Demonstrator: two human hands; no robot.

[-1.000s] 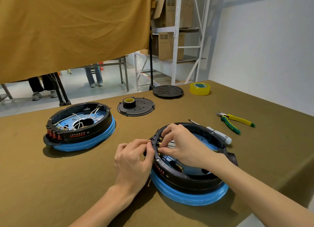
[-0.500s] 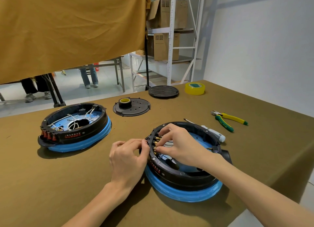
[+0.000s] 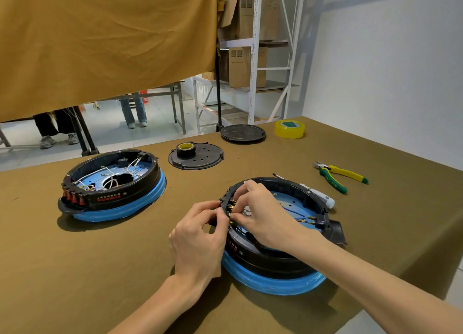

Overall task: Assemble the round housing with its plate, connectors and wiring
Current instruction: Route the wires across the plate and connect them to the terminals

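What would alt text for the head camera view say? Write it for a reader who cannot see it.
Two bare hands, left hand and right hand, pinch at brass connectors on the rim of a round black housing on a brown table. A second housing, already wired, sits to the left; pliers, tape and two black plates lie beyond.

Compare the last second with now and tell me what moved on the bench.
Very little. Both hands stayed at the near housing: the left hand keeps its grip on the outer rim, and the right hand still pinches at the brass connectors inside it, with only slight finger shifts. Nothing was released. The far housing, pliers and tape roll have not moved.
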